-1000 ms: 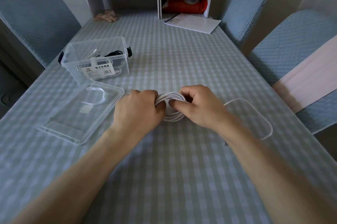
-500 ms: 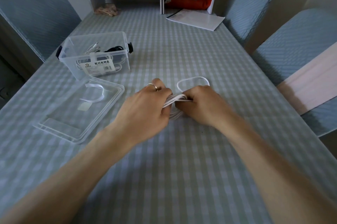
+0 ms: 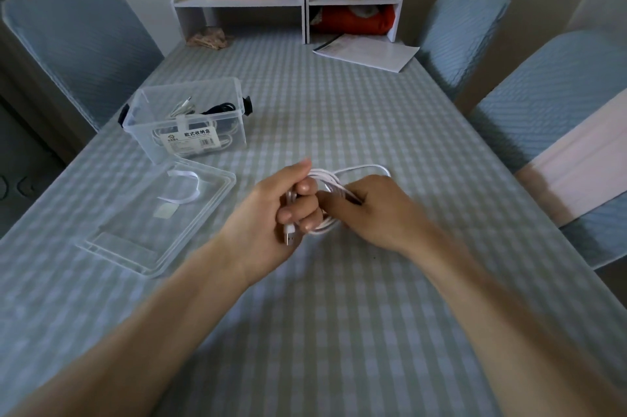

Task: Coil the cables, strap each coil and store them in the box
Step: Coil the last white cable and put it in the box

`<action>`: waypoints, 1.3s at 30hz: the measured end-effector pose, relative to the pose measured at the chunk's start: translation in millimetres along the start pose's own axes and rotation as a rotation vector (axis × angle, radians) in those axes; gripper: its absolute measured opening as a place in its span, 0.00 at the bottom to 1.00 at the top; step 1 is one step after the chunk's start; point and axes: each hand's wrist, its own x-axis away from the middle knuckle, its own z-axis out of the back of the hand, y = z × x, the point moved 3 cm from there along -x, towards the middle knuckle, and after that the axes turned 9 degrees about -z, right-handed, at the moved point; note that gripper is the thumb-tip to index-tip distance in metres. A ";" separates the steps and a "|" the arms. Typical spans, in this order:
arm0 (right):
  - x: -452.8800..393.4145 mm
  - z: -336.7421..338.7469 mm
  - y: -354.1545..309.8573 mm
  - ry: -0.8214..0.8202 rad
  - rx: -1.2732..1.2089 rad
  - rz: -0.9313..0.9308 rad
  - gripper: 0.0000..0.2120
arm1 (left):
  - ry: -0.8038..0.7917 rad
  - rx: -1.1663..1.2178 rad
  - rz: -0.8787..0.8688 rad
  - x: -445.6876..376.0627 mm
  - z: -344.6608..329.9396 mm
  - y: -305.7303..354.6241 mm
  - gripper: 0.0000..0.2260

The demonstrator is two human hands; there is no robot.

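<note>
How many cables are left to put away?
Done: some coiled cables already lie in the clear plastic box. In hand: left hand and right hand hold the white cable coil. Left: wrap it with the white strap lying on the clear lid, then box it.

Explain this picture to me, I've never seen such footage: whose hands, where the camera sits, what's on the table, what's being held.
No machine here: a person wears a camera on the head, looking down at both bare hands. The left hand grips a coiled white cable, its plug poking out below the fingers. The right hand pinches the same coil. On the checked table stand a clear box already holding cables, and its lid, off, with a white strap lying on it.
</note>
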 end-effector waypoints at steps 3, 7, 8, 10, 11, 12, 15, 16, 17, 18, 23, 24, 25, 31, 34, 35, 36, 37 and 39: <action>2.4 4.4 1.0 0.077 -0.053 0.073 0.30 | 0.193 0.193 -0.029 -6.1 14.8 4.8 0.14; 0.6 4.7 6.5 0.117 -0.072 0.090 0.21 | 0.420 0.370 -0.138 -12.8 43.7 23.7 0.18; 1.2 4.1 4.4 0.101 -0.048 0.091 0.18 | 0.450 0.381 -0.159 -14.7 48.6 26.6 0.19; 4.5 3.2 -1.4 0.060 0.091 0.085 0.14 | 0.495 0.378 -0.178 -19.5 50.8 27.1 0.16; 6.5 1.0 -6.6 0.033 0.187 0.099 0.13 | 0.524 0.385 -0.191 -20.3 51.0 27.7 0.15; 9.3 -1.0 -11.2 0.012 0.279 0.125 0.13 | 0.549 0.395 -0.201 -20.8 49.0 27.4 0.15; 15.6 -7.1 -22.9 -0.015 0.426 0.214 0.14 | 0.566 0.378 -0.231 -17.3 43.4 32.0 0.17; 16.8 -8.0 -23.6 -0.015 0.437 0.224 0.14 | 0.576 0.366 -0.240 -15.8 43.9 34.2 0.18; 17.5 -7.4 -22.7 -0.007 0.436 0.225 0.14 | 0.595 0.359 -0.248 -15.2 46.0 35.8 0.17; 18.2 -6.5 -22.8 0.009 0.429 0.227 0.13 | 0.617 0.347 -0.256 -14.7 50.7 37.4 0.17; 22.3 2.0 -25.0 0.260 0.362 0.309 0.09 | 0.668 0.210 -0.264 -20.1 77.0 37.7 0.12; 22.5 4.7 -23.7 0.307 0.325 0.307 0.08 | 0.680 0.196 -0.273 -21.2 80.2 37.9 0.12; 22.7 6.8 -23.1 0.342 0.283 0.311 0.07 | 0.688 0.177 -0.289 -21.2 82.0 39.0 0.12; 31.8 13.7 -31.6 0.486 0.079 0.482 0.05 | 0.657 -0.097 -0.301 -22.8 73.4 35.2 0.12; 36.8 7.4 -39.0 0.492 0.063 0.572 0.06 | 0.598 -0.279 -0.307 -24.9 70.2 28.1 0.13; 37.2 6.4 -40.6 0.494 0.056 0.586 0.07 | 0.586 -0.340 -0.308 -24.6 67.6 27.0 0.13; 37.0 5.6 -41.7 0.498 0.045 0.594 0.08 | 0.579 -0.390 -0.306 -23.6 65.8 26.1 0.14; 36.8 6.3 -42.0 0.508 0.033 0.604 0.09 | 0.572 -0.437 -0.305 -22.7 63.1 25.4 0.15; 36.0 7.3 -41.2 0.522 0.011 0.641 0.09 | 0.565 -0.511 -0.305 -19.5 59.2 25.2 0.17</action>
